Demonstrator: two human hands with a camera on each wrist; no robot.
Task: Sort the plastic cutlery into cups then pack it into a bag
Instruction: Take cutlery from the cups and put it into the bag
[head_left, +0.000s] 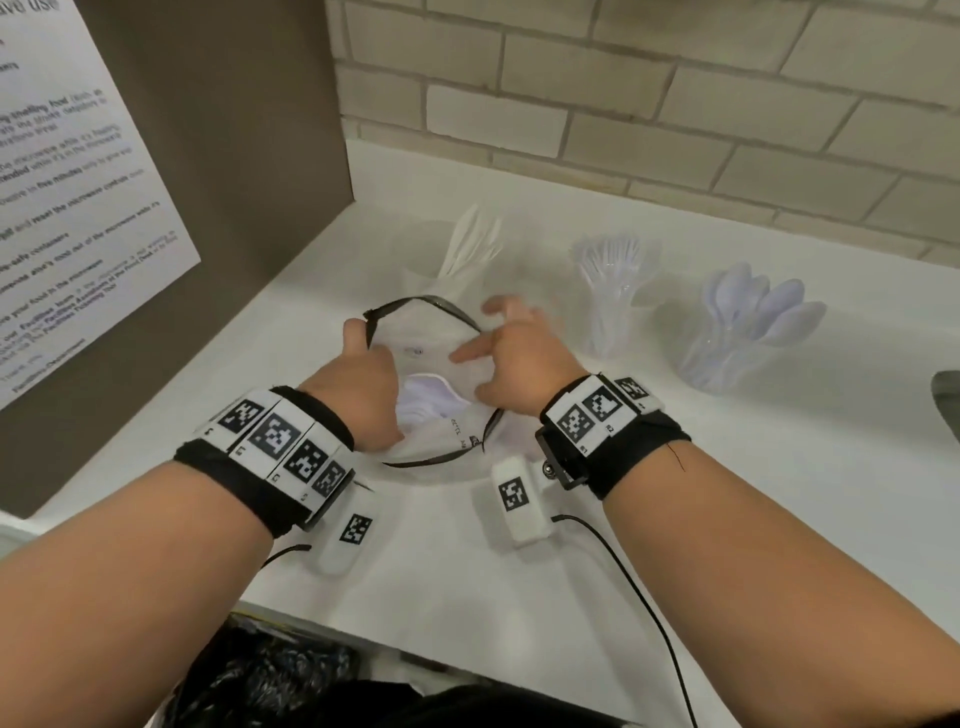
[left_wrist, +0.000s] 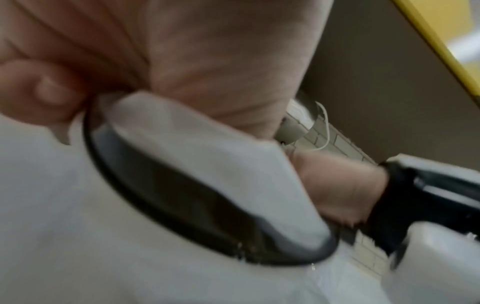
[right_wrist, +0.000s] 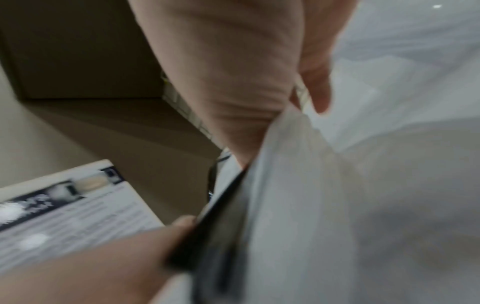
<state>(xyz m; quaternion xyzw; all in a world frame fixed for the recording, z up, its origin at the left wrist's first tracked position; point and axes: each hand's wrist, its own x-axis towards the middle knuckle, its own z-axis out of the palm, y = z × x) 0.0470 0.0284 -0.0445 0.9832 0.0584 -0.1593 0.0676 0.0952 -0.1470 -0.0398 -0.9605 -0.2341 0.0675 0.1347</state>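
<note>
A translucent white bag with a black rim lies on the white counter, its mouth held wide by both hands. My left hand grips the rim's left side, thumb over the black edge. On the right side my right hand pinches the bag's rim, its other fingers fanned out. Something pale lilac shows inside the bag. Behind the bag stands a cup of white cutlery. To the right stand a cup of clear forks and a cup of lilac spoons.
A grey panel with a printed notice walls off the left. A brick wall runs along the back. A dark object pokes in at the right edge. The counter's front edge is close to my body.
</note>
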